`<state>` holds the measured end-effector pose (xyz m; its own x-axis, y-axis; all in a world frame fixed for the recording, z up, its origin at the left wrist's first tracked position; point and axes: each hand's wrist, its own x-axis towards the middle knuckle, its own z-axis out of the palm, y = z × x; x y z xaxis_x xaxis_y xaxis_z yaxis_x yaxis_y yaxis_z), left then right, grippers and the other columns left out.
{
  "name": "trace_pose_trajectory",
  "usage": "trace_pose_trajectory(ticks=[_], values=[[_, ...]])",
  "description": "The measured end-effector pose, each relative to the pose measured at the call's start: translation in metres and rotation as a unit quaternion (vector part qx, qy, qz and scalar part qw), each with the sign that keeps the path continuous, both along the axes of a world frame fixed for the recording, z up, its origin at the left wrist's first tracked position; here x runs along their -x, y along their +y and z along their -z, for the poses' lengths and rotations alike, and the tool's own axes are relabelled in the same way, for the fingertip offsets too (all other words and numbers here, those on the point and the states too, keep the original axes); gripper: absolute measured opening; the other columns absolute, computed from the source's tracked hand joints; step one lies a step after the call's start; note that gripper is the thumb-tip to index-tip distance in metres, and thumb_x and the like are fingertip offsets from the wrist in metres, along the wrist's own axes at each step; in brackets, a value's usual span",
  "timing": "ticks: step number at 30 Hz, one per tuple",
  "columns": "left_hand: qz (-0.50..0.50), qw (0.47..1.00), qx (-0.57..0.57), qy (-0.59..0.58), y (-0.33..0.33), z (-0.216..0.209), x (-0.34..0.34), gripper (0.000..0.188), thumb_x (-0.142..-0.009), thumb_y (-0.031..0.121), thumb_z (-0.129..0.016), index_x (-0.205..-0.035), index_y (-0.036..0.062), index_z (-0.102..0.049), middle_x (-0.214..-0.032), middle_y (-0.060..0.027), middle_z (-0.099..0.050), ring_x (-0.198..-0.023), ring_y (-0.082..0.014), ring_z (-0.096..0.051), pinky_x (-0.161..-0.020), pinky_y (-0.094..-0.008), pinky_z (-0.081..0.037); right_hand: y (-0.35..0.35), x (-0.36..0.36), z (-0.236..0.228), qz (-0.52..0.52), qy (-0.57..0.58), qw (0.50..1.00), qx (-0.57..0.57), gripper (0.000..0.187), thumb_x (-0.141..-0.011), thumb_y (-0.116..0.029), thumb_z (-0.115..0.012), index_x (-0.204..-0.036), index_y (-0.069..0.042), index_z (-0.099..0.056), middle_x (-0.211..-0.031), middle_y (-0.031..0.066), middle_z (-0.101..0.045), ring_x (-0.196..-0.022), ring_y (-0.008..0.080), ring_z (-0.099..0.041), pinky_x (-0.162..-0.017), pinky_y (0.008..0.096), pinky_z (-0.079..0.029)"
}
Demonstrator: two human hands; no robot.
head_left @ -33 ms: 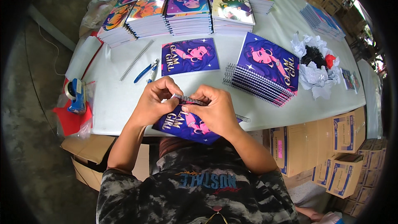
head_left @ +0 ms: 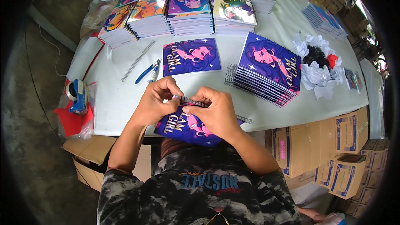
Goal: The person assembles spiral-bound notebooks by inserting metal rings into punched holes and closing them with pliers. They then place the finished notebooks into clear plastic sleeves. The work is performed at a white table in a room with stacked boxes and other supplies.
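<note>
At the table's near edge lies a purple notebook point(head_left: 179, 126) with a figure on its cover, its bound edge turned away from me. A dark spiral wire coil point(head_left: 192, 102) runs along that edge, and its loose end sticks out past the notebook's right corner. My left hand point(head_left: 160, 100) is closed, with thumb and forefinger pinching the left end of the bound edge. Close beside it, my right hand point(head_left: 214, 108) closes its thumb and fingers on the coil. The fingertips hide part of the wire. Just beyond my left hand are blue-handled cutting pliers point(head_left: 146, 73).
A matching notebook point(head_left: 191, 56) lies flat ahead, with a loose coil point(head_left: 138, 60) to its left. At right stands a notebook stack point(head_left: 266, 73) beside crumpled paper point(head_left: 318, 75). Several tall notebook stacks point(head_left: 189, 21) fill the back. A tape dispenser point(head_left: 78, 96) sits left; cartons point(head_left: 306, 141) stand below right.
</note>
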<state>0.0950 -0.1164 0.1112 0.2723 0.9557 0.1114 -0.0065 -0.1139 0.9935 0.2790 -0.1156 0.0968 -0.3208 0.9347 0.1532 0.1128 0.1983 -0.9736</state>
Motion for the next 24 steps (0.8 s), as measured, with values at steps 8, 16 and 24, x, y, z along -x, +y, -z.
trace_pose_trajectory(ticks=[8,16,24], values=[[0.09,0.976,-0.048,0.193,0.003,-0.029,-0.027,0.015,-0.079,0.007,-0.065,-0.092,0.0041,-0.06,-0.085,-0.003,-0.059,-0.076,-0.0114,-0.055,-0.065,-0.0267,-0.044,-0.015,-0.043,-0.011,0.094,-0.005,0.995,-0.036,0.021,-0.067,-0.007,-0.076,-0.081,-0.001,-0.061,-0.077,0.0113,-0.064,-0.068,0.0213,-0.063,-0.063,0.0315,-0.049],[-0.175,0.961,-0.204,-0.059,0.067,-0.075,-0.147,0.038,-0.087,0.01,-0.058,-0.12,0.0012,-0.04,-0.074,-0.0066,-0.061,-0.064,-0.0112,-0.057,-0.057,-0.0264,-0.045,0.031,-0.202,0.008,0.509,0.124,0.812,-0.257,0.05,-0.095,-0.033,-0.043,-0.124,0.007,-0.047,-0.126,0.0161,-0.051,-0.12,0.0229,-0.044,-0.104,0.033,-0.027],[-0.284,0.884,-0.289,0.232,0.124,0.044,-0.192,0.018,-0.085,0.017,-0.056,-0.082,-0.0003,-0.059,-0.086,-0.0148,-0.056,-0.072,-0.03,-0.058,-0.062,-0.0374,-0.044,0.064,-0.196,0.06,0.493,0.132,0.848,-0.146,0.041,-0.093,-0.021,-0.05,-0.123,0.007,-0.049,-0.117,0.0133,-0.057,-0.103,0.0152,-0.053,-0.092,0.0257,-0.038]])
